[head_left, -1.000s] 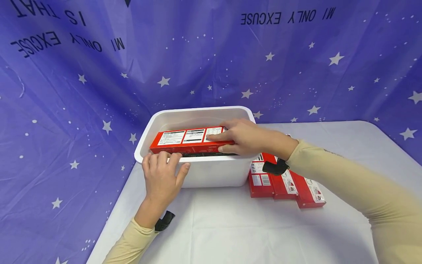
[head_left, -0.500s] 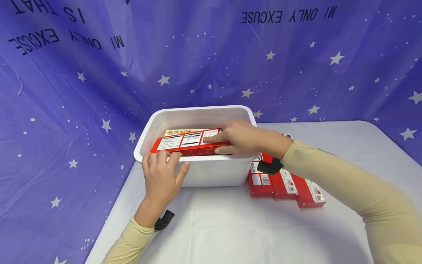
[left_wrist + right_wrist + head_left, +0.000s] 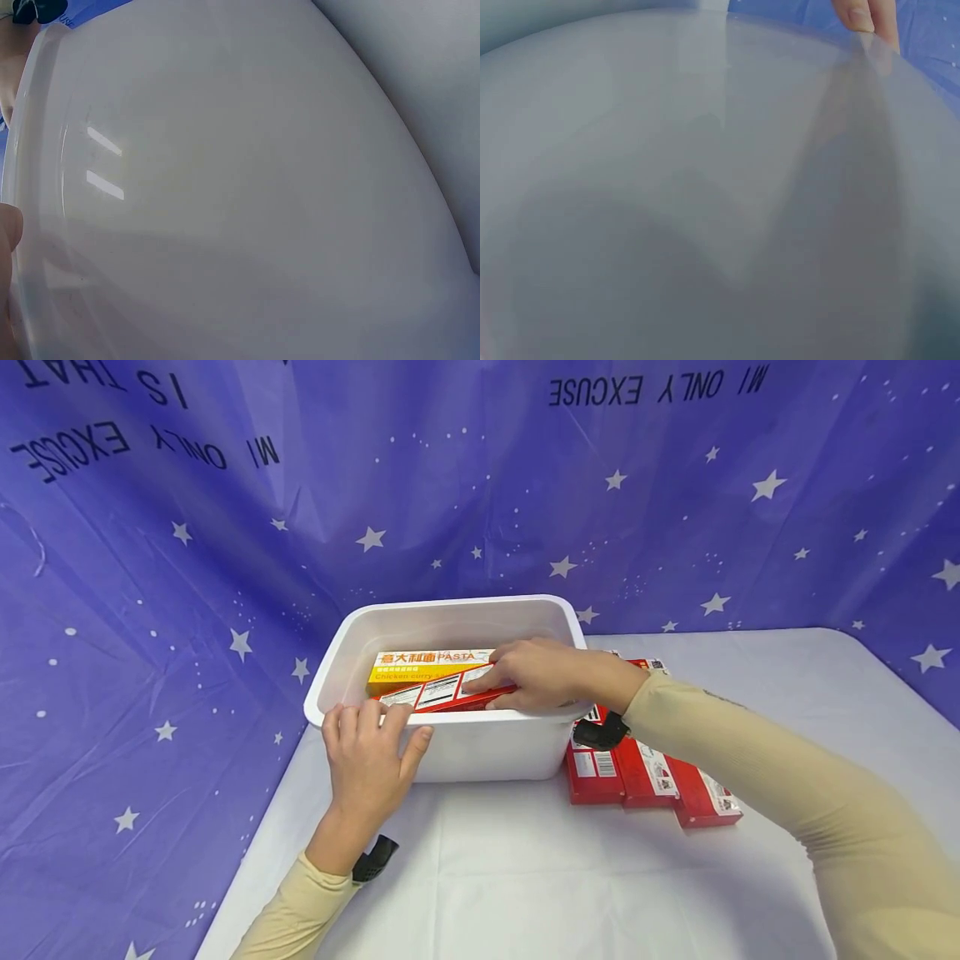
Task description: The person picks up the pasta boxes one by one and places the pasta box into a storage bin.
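Note:
A white plastic bin (image 3: 487, 752) stands on the table. My left hand (image 3: 367, 768) grips its near rim at the left, fingers over the edge and thumb on the outside. Inside the bin, my right hand (image 3: 543, 672) holds a red box (image 3: 438, 692) with white label panels by its right end. That box lies tilted, its left end lower, and the near rim hides part of it. Behind it is a yellow and white pasta box (image 3: 405, 670). Both wrist views are mostly filled by the bin's wall (image 3: 225, 180), with the left hand's fingertips (image 3: 862, 16) on the rim in the right wrist view.
Several red boxes (image 3: 596, 785) lie side by side on the table right of the bin, partly under the right forearm. A white cloth (image 3: 510, 877) covers the table. A purple curtain with stars (image 3: 480, 485) hangs behind and at the left.
The red box in my right hand has gone down into the bin and tipped, its left end sinking behind the near rim. The pasta box behind it has come into view. The left hand stays put.

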Demonstrator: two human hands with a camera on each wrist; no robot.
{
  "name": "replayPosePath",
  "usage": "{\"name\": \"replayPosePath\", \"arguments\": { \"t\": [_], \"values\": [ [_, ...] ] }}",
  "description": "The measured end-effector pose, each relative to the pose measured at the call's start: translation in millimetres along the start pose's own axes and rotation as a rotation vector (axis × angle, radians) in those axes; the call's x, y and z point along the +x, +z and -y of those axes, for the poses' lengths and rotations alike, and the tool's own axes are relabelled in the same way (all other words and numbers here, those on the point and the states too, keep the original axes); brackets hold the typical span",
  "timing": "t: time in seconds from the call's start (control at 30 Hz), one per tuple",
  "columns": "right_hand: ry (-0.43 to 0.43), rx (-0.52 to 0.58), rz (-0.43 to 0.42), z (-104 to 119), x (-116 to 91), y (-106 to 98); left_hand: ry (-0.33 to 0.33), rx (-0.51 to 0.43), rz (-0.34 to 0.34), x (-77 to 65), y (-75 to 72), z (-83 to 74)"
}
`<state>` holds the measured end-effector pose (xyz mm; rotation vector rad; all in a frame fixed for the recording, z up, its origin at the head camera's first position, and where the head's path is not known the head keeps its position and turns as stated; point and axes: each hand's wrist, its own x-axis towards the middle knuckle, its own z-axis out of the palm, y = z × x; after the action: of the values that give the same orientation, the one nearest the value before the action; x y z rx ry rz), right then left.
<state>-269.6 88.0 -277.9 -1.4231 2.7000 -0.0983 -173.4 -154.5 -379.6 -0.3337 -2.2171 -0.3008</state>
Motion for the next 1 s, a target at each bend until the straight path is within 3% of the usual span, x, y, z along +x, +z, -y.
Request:
{"name": "replayPosePath", "arguments": {
  "t": [0.23, 0.67, 1.0],
  "values": [
    [0.007, 0.016, 0.056, -1.2, 10.4, 1.8, 0.009, -0.004, -0.034, 0.8, 1.3, -0.1],
    [0.067, 0.194, 0.137, -11.5, 15.9, 22.7, 0.011, -0.010, -0.028, 0.5, 3.1, -1.9],
    [0.085, 0.157, 0.136, -8.6, 18.9, 24.4, 0.007, -0.012, -0.036, -0.6, 2.5, -1.3]
  ]
}}
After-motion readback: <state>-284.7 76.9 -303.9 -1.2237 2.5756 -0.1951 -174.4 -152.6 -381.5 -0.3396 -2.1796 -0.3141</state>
